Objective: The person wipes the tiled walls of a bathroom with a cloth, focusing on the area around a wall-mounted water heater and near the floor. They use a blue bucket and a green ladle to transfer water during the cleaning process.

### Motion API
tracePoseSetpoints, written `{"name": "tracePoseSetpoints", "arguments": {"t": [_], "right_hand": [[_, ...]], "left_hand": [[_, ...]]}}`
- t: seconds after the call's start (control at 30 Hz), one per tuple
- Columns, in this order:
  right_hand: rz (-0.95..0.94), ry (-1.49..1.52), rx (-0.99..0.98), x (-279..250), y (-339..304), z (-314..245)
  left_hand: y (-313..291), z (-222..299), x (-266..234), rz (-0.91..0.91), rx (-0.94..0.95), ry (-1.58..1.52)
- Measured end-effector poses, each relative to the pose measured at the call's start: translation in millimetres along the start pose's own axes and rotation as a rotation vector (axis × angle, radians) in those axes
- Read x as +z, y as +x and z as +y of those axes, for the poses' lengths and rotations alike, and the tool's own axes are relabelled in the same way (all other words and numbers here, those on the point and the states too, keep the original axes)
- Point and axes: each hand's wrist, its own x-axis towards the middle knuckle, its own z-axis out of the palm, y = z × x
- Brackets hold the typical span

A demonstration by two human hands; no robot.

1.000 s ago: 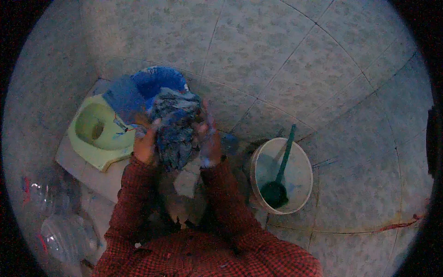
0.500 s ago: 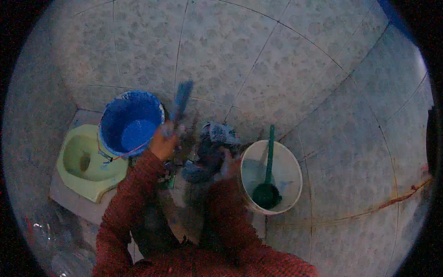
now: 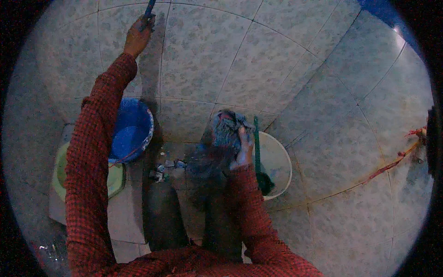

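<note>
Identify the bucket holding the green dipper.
The round white plastic bucket, at right: the long-handled green dipper rests in it, while the round blue bucket shows none.

A tiled washroom, marked out by a pale yellow-green squat toilet point(image 3: 116, 181) set in a raised grey platform point(image 3: 129, 221), pale mottled wall tiles point(image 3: 198, 55), a round blue plastic bucket point(image 3: 137, 110) at the toilet's edge and a round white plastic bucket point(image 3: 280, 161) holding a green long-handled dipper point(image 3: 256, 143).
</note>
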Motion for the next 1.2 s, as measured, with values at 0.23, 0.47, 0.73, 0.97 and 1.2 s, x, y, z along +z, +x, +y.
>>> {"name": "tracePoseSetpoints", "arguments": {"t": [0.23, 0.47, 0.73, 0.97, 1.2], "right_hand": [[-0.005, -0.681, -0.636, -6, 92, -35], [-0.088, -1.101, -0.604, -29, 143, 0], [0.071, -1.112, -0.667, -58, 120, -17], [0.276, -1.238, -0.966, -5, 168, -16], [0.476, -1.293, -0.996, 7, 222, 28]], "left_hand": [[17, -31, 35, -0.018, 0.164, -0.014], [55, -109, 1, -0.144, 0.319, 0.554], [49, -62, 22, -0.061, -0.295, -0.127], [37, -24, 20, 0.069, -0.236, -0.073], [25, -14, 34, 0.073, -0.197, -0.173]]}}
